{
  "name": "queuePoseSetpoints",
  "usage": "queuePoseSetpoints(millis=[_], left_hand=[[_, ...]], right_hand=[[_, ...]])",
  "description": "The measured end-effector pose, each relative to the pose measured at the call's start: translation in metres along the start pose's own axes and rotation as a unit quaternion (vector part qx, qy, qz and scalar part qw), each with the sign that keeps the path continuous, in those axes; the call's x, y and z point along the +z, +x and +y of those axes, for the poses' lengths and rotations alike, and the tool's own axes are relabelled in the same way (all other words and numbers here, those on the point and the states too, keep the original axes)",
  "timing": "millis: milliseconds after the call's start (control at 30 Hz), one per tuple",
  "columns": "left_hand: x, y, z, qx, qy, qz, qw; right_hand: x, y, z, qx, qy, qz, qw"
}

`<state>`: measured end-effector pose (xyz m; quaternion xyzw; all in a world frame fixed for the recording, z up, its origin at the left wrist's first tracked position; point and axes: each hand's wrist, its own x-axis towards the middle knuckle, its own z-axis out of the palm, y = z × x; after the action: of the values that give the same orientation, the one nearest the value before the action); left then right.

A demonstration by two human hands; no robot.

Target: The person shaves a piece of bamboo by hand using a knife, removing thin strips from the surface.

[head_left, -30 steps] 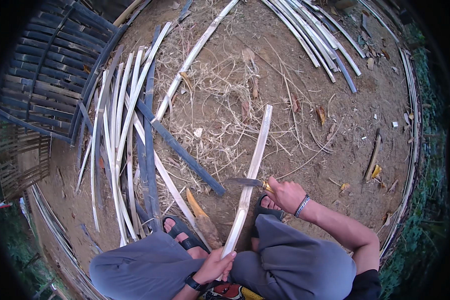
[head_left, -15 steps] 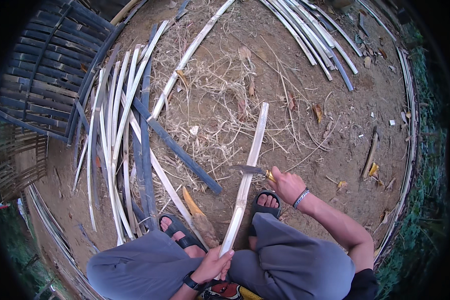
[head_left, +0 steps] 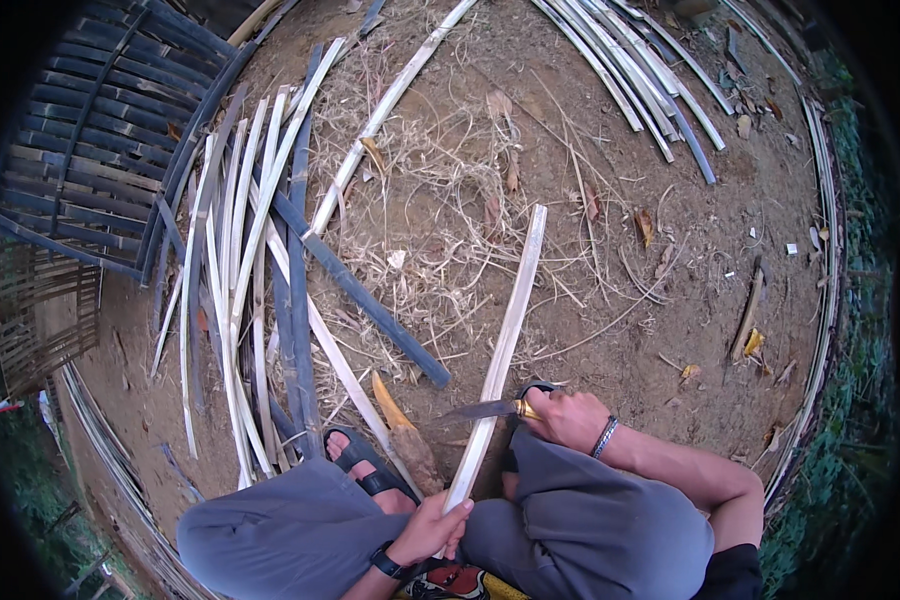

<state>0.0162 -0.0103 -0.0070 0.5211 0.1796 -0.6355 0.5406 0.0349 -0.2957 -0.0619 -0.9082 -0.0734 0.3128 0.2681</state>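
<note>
A long pale bamboo strip (head_left: 511,320) slants from between my knees up and away over the ground. Near its lower end my left hand (head_left: 440,527) is closed around it. My right hand (head_left: 568,420) grips the yellow handle of a knife (head_left: 483,410). The dark blade lies across the strip, its tip pointing left, just above my right knee. A wooden piece with an orange-yellow pointed end (head_left: 394,408) is on the ground left of the strip, near my left sandal (head_left: 363,462).
Pale and dark bamboo strips (head_left: 235,260) are heaped on the left beside a dark slatted bamboo panel (head_left: 80,130). More strips (head_left: 650,75) lie at the far right. Curly shavings (head_left: 430,200) cover the dirt ahead. A short stick (head_left: 747,312) rests on the right.
My right hand has drawn the knife down along the strip toward me, close to my right knee. My left hand keeps its hold on the lower end.
</note>
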Motion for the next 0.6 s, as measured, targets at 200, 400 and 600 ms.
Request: queuePoseSetpoints(millis=[200,400,600], left_hand=[[0.003,-0.001,-0.002,0.004,-0.03,-0.022,0.999],[0.002,-0.001,0.001,0.004,-0.019,-0.02,1.0],[0.003,0.0,0.001,0.007,-0.012,-0.021,1.0]], right_hand=[[-0.017,0.036,0.032,0.091,0.19,0.156,0.965],[-0.027,0.041,-0.008,0.062,0.393,0.121,0.91],[-0.029,0.044,-0.014,-0.009,0.278,0.134,0.951]])
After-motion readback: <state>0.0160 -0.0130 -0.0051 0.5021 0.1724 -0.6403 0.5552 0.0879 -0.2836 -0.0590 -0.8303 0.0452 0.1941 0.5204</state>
